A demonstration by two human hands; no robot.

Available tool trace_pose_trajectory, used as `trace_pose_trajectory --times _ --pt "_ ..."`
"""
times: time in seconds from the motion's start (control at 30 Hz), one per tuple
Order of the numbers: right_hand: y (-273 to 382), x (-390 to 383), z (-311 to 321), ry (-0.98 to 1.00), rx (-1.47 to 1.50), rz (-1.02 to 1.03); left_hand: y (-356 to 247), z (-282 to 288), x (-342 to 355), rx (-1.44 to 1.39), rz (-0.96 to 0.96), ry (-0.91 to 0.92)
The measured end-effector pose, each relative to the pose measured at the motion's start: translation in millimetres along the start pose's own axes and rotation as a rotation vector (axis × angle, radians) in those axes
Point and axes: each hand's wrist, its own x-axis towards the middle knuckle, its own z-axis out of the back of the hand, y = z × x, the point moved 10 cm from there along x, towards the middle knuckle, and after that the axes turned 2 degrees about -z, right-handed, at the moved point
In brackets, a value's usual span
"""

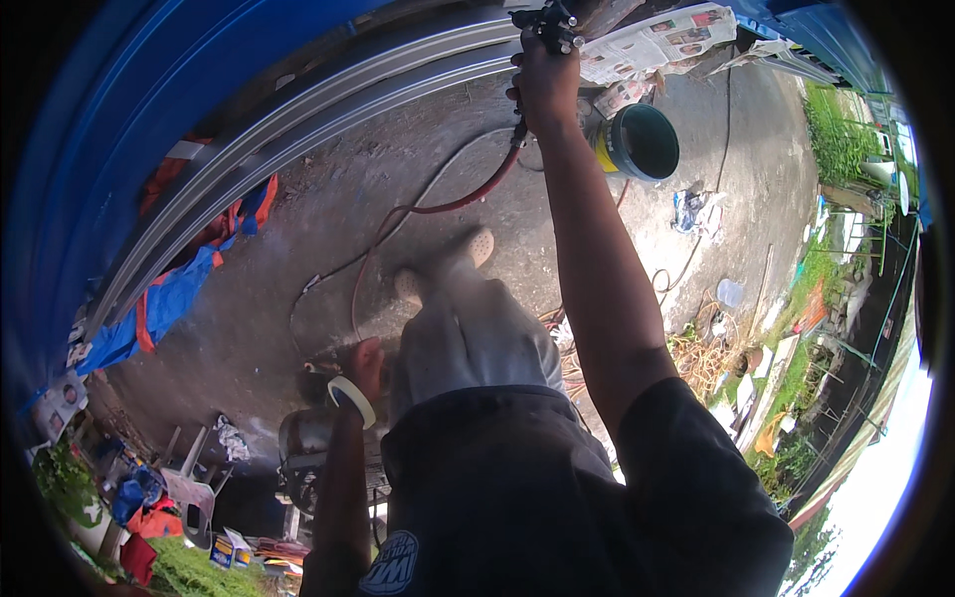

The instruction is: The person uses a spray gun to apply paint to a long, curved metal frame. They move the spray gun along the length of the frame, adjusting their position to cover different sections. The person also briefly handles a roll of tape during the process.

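Note:
My right arm stretches far forward, and my right hand (pixel 549 90) is closed around a dark spray gun (pixel 550 27) at the top of the view. From its grip a red hose (pixel 468 202) curves down over the ground toward my left side. Low at my left, my left hand (pixel 368 366) is curled where the hose runs up to it; its fingers are partly blurred. A roll of pale masking tape (pixel 353 400) hangs around my left wrist. Beside the spray gun lies newspaper (pixel 662 42) covering part of a surface.
A large blue panelled body (pixel 119 129) with grey metal rails (pixel 328 95) curves along the left and front. A dark green bucket (pixel 647 142) stands right of my arm. Behind my left hand sits a machine (pixel 303 448). Loose cords (pixel 706 363) and a plastic chair (pixel 191 502) lie farther out.

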Motion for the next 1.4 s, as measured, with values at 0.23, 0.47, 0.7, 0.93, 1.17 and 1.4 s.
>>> trace_pose_trajectory --times 0.23,0.47,0.7,0.93,1.17,1.4 --pt "-17 -84 -88 0.102 0.131 -0.145 213 41 -93 -0.199 0.331 -0.161" --pt "-41 -184 -190 0.229 0.217 -0.334 244 3 -152 -0.164 0.459 -0.068" --pt "-81 -301 -251 0.429 0.171 -0.481 240 -13 -173 -0.241 0.421 -0.086" --pt "-123 -332 -283 0.567 0.098 -0.377 233 1 -182 -0.334 0.556 -0.193" --pt "-142 -251 -246 0.395 -0.094 -0.138 234 7 -183 -0.326 0.585 -0.167" --pt "-130 -127 -113 0.249 -0.237 -0.064 248 -12 -151 -0.238 0.573 -0.08"
